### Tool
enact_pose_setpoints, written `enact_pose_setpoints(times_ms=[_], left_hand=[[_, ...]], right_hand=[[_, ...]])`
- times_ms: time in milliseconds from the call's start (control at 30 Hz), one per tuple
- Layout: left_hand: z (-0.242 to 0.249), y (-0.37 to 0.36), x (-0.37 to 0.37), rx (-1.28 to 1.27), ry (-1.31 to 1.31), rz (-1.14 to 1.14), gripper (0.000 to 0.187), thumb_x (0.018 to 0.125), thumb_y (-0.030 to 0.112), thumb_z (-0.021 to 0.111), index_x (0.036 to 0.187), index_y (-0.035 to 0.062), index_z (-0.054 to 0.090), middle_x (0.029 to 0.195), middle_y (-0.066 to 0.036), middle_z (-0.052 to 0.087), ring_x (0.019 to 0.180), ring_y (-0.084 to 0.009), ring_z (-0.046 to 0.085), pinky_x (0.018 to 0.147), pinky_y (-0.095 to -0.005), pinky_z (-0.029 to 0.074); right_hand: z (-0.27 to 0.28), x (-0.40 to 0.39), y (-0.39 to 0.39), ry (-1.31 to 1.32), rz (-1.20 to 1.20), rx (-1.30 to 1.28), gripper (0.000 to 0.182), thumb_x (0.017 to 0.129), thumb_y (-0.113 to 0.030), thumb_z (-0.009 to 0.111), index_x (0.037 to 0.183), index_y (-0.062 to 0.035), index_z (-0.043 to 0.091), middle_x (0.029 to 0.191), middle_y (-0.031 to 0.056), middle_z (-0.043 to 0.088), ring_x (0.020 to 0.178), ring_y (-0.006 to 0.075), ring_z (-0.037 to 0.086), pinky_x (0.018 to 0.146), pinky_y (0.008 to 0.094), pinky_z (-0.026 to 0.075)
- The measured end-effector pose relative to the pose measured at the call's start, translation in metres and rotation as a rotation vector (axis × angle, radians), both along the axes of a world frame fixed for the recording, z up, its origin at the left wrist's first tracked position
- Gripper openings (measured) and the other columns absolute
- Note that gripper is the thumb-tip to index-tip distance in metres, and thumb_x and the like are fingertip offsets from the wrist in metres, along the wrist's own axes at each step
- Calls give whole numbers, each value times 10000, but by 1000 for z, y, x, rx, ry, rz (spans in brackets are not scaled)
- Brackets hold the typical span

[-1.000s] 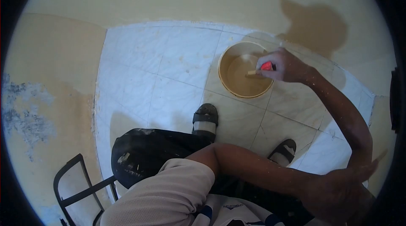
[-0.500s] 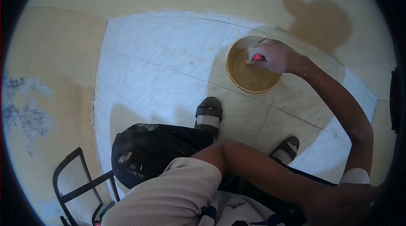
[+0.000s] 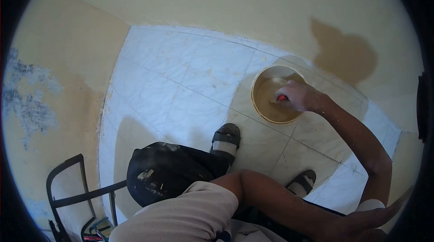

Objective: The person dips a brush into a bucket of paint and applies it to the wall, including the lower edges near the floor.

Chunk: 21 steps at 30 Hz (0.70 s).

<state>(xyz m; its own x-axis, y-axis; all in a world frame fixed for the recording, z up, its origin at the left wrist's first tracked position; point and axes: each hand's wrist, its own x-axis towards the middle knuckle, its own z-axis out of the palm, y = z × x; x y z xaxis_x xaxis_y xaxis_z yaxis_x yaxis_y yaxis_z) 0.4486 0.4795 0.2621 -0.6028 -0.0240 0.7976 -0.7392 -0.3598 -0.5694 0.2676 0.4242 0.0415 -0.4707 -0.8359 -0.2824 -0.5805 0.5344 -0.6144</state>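
My right hand (image 3: 296, 96) is closed around a red-handled tool (image 3: 282, 97), inside the rim of a round cream bucket (image 3: 254, 99). The bucket stands on the floor near the wall, with tan, wet-looking material (image 3: 285, 114) in it. Only the handle's red end shows clearly, so the kind of tool cannot be made out. At the lower right, my left hand (image 3: 361, 224) is held close to my body, with an outstretched finger or thumb. Its other fingers are partly hidden by the dark frame edge, and nothing is seen in it.
Marble-look tiles (image 3: 199, 74) cover the floor, meeting a tan wall (image 3: 217, 2). The left wall has a peeling grey patch (image 3: 34, 102). A dark-framed chair (image 3: 68, 201) stands lower left, with small items beside it. My sandalled feet (image 3: 226, 141) are below the bucket.
The whole view has shifted, so the bucket and feet appear lower. My right hand stays at the bucket with the red handle, sitting slightly deeper within the rim. My left hand's digit looks more stretched out.
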Motion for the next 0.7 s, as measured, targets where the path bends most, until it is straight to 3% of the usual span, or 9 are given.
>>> enact_pose_setpoints(times_ms=[367, 467, 567, 700], left_hand=[[12, -4, -4, 73, 41, -6, 874, 979, 603, 62, 1339, -128, 379, 1229, -217, 542, 739, -163, 440, 712, -275, 375], [9, -8, -1, 74, 29, -34, 889, 979, 604, 51, 1364, -134, 364, 1251, -222, 537, 736, -156, 430, 711, -268, 369], [6, 14, -1, 93, 93, 155, 879, 982, 597, 49, 1396, -126, 327, 1302, -222, 512, 725, -157, 409, 709, -267, 364], [10, 12, -8, 78, 55, 113, 842, 992, 573, 56, 1425, -112, 282, 1353, -221, 480, 740, -156, 417, 710, -272, 363]], right_hand=[[2, -3, 4, 41, 20, 2, 172, 864, -214, 655, 990, -100, 682, 984, 140, 661, 972, 327, 591, 875, 415, 463], [3, -7, 3, -58, 21, 7, 168, 858, -203, 659, 986, -96, 680, 978, 142, 659, 975, 333, 593, 871, 414, 464], [2, -4, 8, 39, 1, -26, 168, 859, -212, 656, 977, -95, 675, 953, 140, 657, 967, 335, 595, 867, 417, 466], [0, -8, 6, 111, 0, -17, 150, 874, -223, 626, 966, -112, 669, 915, 136, 657, 934, 324, 614, 843, 426, 481]])
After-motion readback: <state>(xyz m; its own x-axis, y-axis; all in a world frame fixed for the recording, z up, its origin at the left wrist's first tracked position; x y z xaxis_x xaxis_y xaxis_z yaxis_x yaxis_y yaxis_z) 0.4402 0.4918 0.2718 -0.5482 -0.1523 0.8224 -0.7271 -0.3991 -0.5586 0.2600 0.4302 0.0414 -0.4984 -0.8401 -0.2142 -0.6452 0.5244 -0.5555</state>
